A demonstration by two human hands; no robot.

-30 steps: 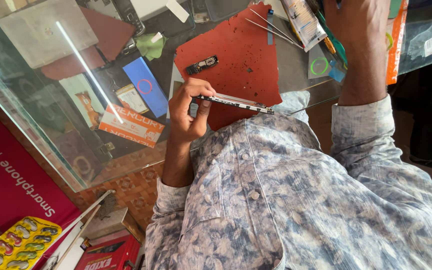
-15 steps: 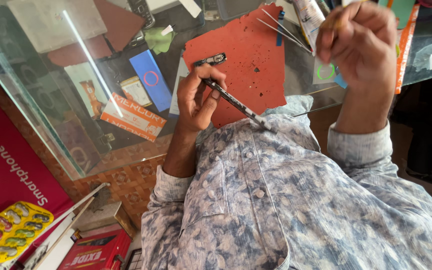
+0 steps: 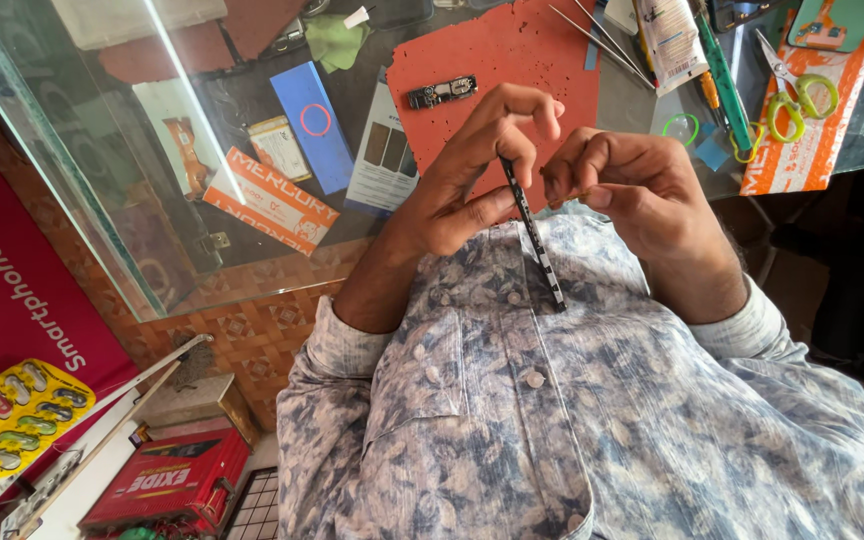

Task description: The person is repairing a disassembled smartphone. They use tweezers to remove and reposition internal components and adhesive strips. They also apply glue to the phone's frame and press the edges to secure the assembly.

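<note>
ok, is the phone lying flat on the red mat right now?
No. The left hand holds the thin phone edge-on above the shirt, and the right hand touches its upper end.

Two hands are in view, the left hand (image 3: 472,175) and the right hand (image 3: 642,190), with one thin dark phone (image 3: 535,240) seen edge-on between them. On the glass worktop (image 3: 72,150) lie one red mat (image 3: 492,60), one small black part (image 3: 442,92), one blue card (image 3: 313,125), one pair of scissors (image 3: 797,90) and two metal rods (image 3: 597,40). Below sit one yellow blister pack (image 3: 12,415) and one red box (image 3: 167,485).
</note>
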